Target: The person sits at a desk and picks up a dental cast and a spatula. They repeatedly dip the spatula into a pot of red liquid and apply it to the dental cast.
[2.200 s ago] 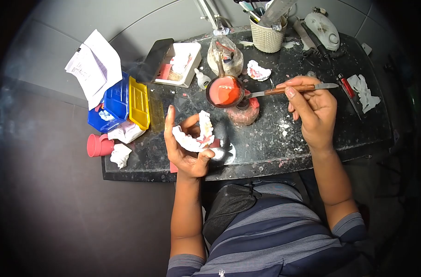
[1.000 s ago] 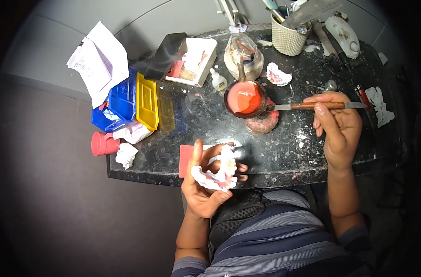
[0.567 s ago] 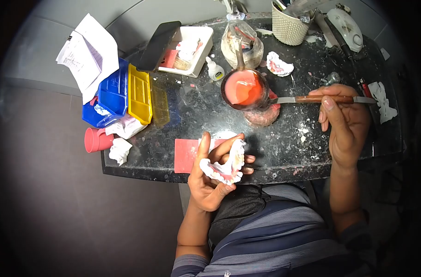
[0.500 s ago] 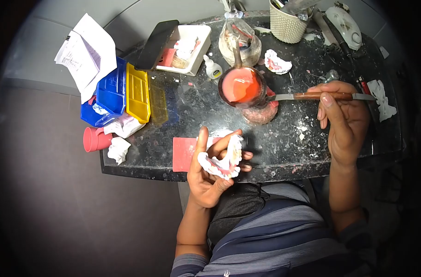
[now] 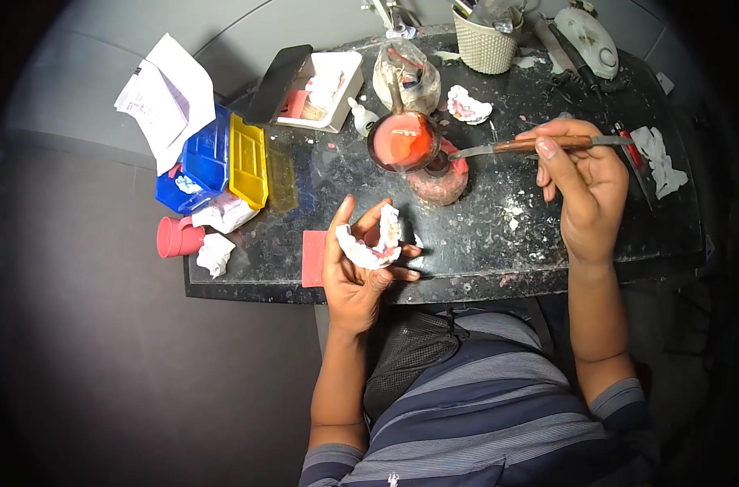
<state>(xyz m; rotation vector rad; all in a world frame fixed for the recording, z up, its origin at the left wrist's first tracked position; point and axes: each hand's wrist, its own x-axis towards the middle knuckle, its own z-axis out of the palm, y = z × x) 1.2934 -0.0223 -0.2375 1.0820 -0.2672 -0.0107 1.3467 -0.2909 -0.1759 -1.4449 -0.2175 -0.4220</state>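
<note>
My left hand [image 5: 352, 296] is closed around a white, horseshoe-shaped dental cast [image 5: 375, 255] with pink wax on it, held above the table's front edge. Pinched in my right hand [image 5: 587, 195] is a wax knife [image 5: 540, 144] with a brown wooden handle and metal ends. Its left blade tip is right at the top of a round, pink-smeared burner [image 5: 439, 188]. Close beside that tip, a small dark pan of melted red-pink wax [image 5: 402, 140] overlaps the burner in this view. A flat pink wax sheet [image 5: 313, 260] lies left of my left hand.
Another cast [image 5: 469, 105] lies behind the burner. A white box [image 5: 349, 89], a dropper bottle [image 5: 363, 118], a clear bag [image 5: 408, 77] and a woven basket [image 5: 485, 42] stand at the back. Blue [image 5: 205, 154] and yellow trays [image 5: 249, 166] and a pink mug [image 5: 180, 237] are left.
The camera view has shifted slightly, moving the table up and left in the picture. My left hand has raised the cast a little toward the pan. The knife stays at the burner, slightly more tilted.
</note>
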